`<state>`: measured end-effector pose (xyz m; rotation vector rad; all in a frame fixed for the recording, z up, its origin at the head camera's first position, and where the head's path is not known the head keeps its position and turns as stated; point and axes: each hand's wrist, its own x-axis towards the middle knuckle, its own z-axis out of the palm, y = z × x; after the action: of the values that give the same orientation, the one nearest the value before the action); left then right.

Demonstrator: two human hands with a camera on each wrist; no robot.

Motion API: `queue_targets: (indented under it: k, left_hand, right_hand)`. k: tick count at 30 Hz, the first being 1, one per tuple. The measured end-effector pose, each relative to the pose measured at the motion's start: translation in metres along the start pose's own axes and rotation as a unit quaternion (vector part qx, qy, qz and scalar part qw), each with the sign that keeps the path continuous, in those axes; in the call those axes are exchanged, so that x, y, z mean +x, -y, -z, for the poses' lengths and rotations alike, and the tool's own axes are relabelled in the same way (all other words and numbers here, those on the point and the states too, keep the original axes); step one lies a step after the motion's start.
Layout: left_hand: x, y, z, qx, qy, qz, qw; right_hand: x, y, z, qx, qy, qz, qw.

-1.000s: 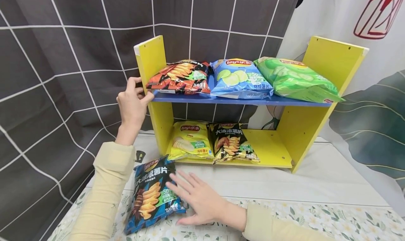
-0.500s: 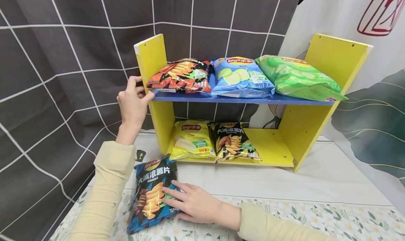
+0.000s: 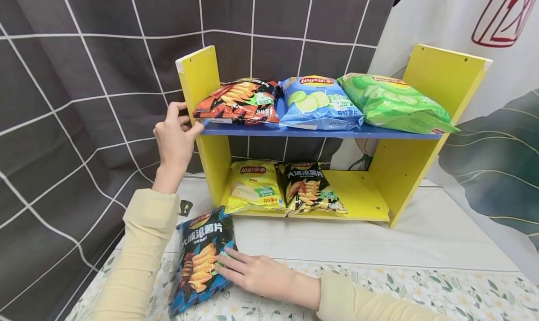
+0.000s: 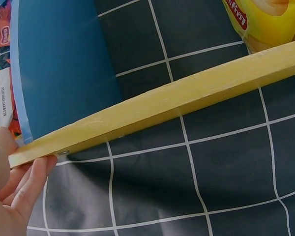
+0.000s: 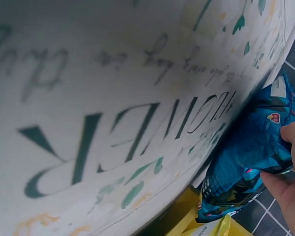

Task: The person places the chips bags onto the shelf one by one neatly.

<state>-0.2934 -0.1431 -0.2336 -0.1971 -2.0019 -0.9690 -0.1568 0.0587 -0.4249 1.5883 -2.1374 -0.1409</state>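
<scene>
My left hand (image 3: 173, 138) grips the front edge of the yellow left side panel (image 3: 212, 169) of a small shelf, at the height of its blue board (image 3: 252, 130). In the left wrist view the thumb lies on one side of the panel (image 4: 157, 105) and the fingers on the other. Low on the left, a black-and-blue bag of chips (image 3: 197, 246) lies tilted on the tabletop. My right hand (image 3: 269, 275) holds that bag by its right side, fingers over its front. In the right wrist view, thumb and finger meet the blue bag (image 5: 246, 147).
Red (image 3: 240, 101), blue (image 3: 317, 103) and green (image 3: 396, 103) chip bags lie on the upper board. A yellow bag (image 3: 252, 185) and a black bag (image 3: 309, 187) lean on the lower board (image 3: 364, 194). A dark gridded curtain (image 3: 105, 77) hangs behind and left.
My right hand, spread beside the bag's right edge a second ago, has come down onto the bag, its fingers drawn together. My left hand keeps its place on the panel.
</scene>
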Motion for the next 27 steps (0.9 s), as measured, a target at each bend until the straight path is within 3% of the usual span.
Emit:
queue_targets:
  k: [5, 11, 16, 20, 27]
  left_hand:
    - [0.0, 0.0, 0.0, 0.001, -0.001, 0.0, 1.0]
    - [0.0, -0.001, 0.001, 0.002, -0.002, 0.002, 1.0]
    - [0.0, 0.0, 0.001, 0.002, -0.005, 0.003, 1.0]
    - [0.001, -0.001, 0.0, 0.001, -0.002, 0.001, 1.0]
    - [0.001, 0.0, 0.0, 0.002, -0.002, -0.002, 1.0]
  right_hand:
    - [-0.002, 0.002, 0.001, -0.005, -0.002, 0.007, 1.0]
    - [0.004, 0.005, 0.007, 0.039, 0.015, -0.036, 0.9985]
    - [0.017, 0.009, 0.009, 0.018, 0.042, -0.06, 0.9972]
    - [0.025, 0.013, 0.004, -0.022, 0.048, -0.056, 0.9971]
    - [0.033, 0.018, -0.006, -0.093, -0.021, -0.031, 0.995]
